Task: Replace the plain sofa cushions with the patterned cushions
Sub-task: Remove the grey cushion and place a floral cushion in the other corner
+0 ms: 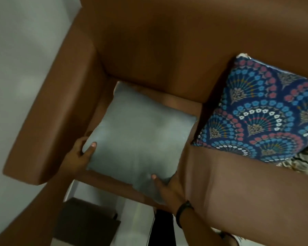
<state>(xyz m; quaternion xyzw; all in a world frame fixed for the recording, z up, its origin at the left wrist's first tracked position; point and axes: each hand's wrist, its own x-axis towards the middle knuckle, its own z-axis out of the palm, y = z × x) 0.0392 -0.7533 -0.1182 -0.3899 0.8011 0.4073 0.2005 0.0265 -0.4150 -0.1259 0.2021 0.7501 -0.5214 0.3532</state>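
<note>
A plain grey cushion (139,137) lies flat on the left seat of a brown sofa (149,50). My left hand (80,153) grips its near left corner, thumb on top. My right hand (169,187), with a dark band on the wrist, holds its near right corner. A blue patterned cushion (260,112) with fan-shaped floral motifs leans against the backrest on the seat to the right. Under its lower right edge shows part of another patterned fabric (302,162), beige with dark marks.
The sofa's left armrest (48,125) runs beside the grey cushion, with a pale wall (16,59) beyond it. Below the seat's front edge are white floor (137,219) and a dark boxy object (85,222).
</note>
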